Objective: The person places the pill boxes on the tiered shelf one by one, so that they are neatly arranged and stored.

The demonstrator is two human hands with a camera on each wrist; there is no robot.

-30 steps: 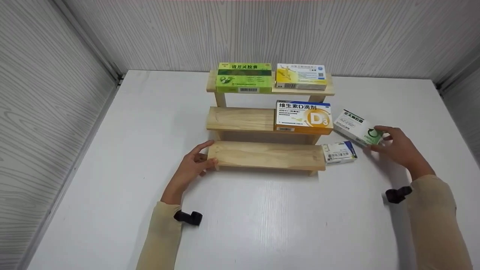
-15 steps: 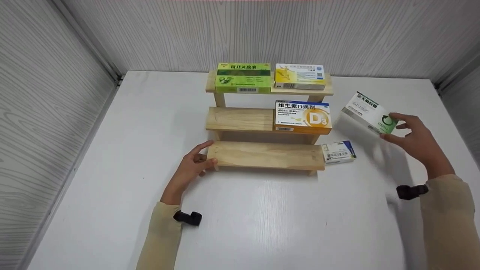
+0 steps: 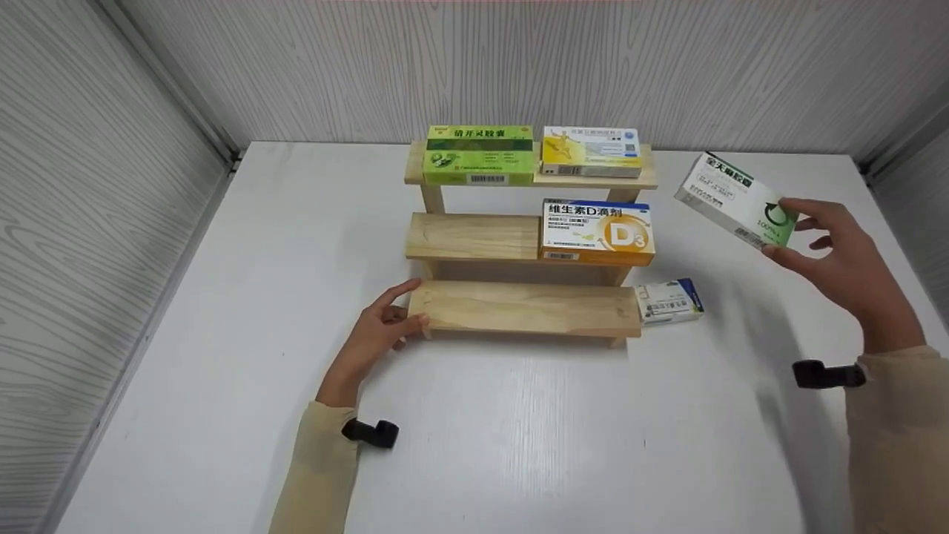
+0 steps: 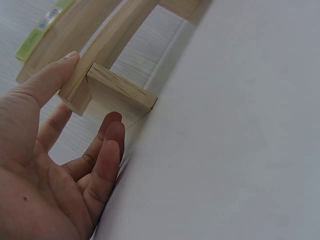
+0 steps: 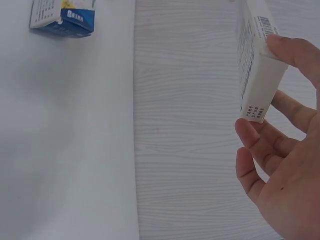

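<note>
One white box (image 3: 740, 200) with a green end tilts at the upper right, pinched by the half-curled right hand (image 3: 841, 256); the left hand (image 3: 374, 330) grips the wooden shelf (image 3: 519, 308) mid-frame.

The right hand (image 3: 841, 259) now holds the white-and-green box (image 3: 738, 199) higher, in the head view's upper right. A wider gap parts it from the white-and-blue box (image 3: 669, 302).

Evenly lit, fairly bright in head view. Glares softly off the table (image 3: 545, 415) midway between left and right edges; softly shadowed nearer right edge. Dimmer, greyer, softer in wrist views.
</note>
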